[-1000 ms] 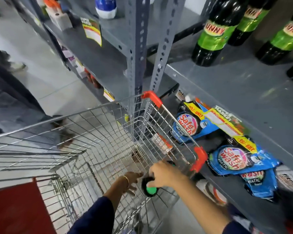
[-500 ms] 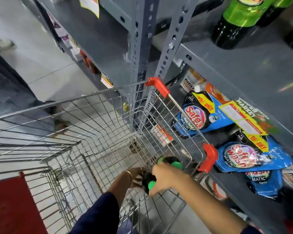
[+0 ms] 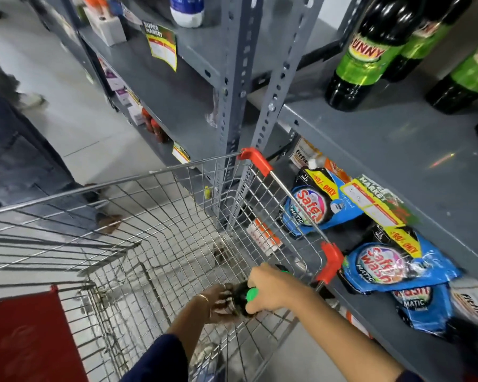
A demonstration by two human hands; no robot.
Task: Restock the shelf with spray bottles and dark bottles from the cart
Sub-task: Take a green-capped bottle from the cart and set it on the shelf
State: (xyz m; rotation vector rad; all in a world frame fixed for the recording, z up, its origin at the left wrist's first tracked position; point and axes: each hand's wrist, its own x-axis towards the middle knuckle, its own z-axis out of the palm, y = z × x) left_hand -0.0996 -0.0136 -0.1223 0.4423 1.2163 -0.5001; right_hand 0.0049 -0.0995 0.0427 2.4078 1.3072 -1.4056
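Observation:
Both my hands reach down into the wire cart (image 3: 155, 216). My right hand (image 3: 273, 292) grips the top of a dark bottle with a green cap (image 3: 251, 295) near the cart's right wall. A second green cap (image 3: 283, 268) peeks out behind that hand. My left hand (image 3: 218, 301) is curled against the dark bottle's body from the left; its hold is hard to make out. On the grey shelf (image 3: 384, 150) at upper right stand several dark bottles with green labels (image 3: 362, 59). No spray bottle shows in the cart.
Blue detergent pouches (image 3: 315, 208) lie on the lower shelf right of the cart. Perforated grey shelf posts (image 3: 238, 92) rise just beyond the cart's far corner. A red panel (image 3: 25, 340) sits at bottom left. Someone's legs and shoes (image 3: 28, 97) stand in the aisle at left.
My head has tilted up slightly, bringing the upper shelf bottles back into view. Both hands stay on the dark bottle in the cart, almost unmoved.

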